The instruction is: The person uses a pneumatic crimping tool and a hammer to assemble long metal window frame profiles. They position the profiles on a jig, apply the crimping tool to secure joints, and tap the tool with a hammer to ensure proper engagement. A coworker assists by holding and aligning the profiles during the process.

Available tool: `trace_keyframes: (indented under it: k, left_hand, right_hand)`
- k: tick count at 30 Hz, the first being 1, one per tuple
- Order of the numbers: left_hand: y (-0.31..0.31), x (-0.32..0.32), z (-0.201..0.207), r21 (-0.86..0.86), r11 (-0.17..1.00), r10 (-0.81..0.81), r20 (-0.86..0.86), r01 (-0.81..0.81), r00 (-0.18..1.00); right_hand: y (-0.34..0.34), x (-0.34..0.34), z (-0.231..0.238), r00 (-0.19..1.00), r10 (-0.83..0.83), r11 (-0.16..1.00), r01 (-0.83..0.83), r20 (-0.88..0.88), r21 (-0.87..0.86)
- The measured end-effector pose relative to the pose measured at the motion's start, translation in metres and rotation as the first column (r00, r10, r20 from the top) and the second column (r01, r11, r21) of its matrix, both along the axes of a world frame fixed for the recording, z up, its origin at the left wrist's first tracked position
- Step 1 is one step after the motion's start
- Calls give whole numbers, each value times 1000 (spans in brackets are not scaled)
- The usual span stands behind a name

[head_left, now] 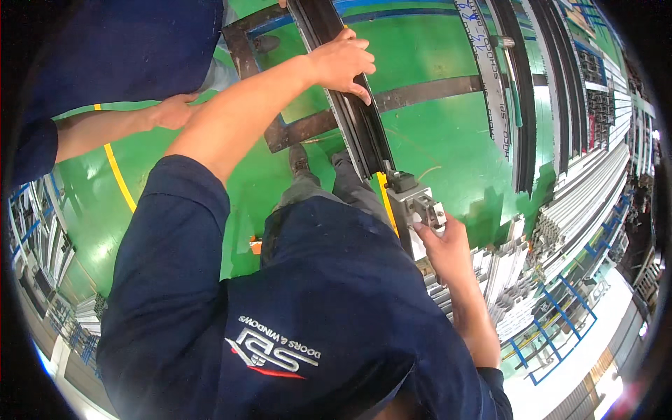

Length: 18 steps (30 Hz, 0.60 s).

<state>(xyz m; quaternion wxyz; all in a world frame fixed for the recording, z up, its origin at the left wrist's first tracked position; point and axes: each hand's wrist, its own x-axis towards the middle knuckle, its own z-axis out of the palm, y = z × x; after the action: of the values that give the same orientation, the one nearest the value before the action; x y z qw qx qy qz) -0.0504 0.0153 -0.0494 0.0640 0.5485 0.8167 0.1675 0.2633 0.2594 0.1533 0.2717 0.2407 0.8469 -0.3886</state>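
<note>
Left hand (343, 63) is resting on top of a long dark aluminium profile (360, 129), fingers curled over its edge, grip pressed onto it. Right hand (442, 245) is touching a grey metal end fitting (420, 204) at the near end of that profile; grip loosely curled around the fitting's side, fingers partly hidden. The profile is lying across a dark steel frame (420, 89) above the green floor (448, 147). Racks of stacked silvery profiles (581, 203) are filling the right side. More dark profiles (521, 105) are lying alongside. Another person's hand (175, 110) is reaching in from the left.
</note>
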Motion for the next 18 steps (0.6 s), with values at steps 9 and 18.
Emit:
trace_keyframes:
  k: [9, 18]
  left_hand:
    - [-1, -9, 0, 19, 1000, -1, -2, 1, 1000]
    - [-1, -1, -1, 47, 999, 9, 3, -9, 1000]
  right_hand:
    - [7, 4, -10, 997, 59, 996, -62, 45, 60]
    - [-3, -12, -3, 996, 35, 999, -38, 78, 36]
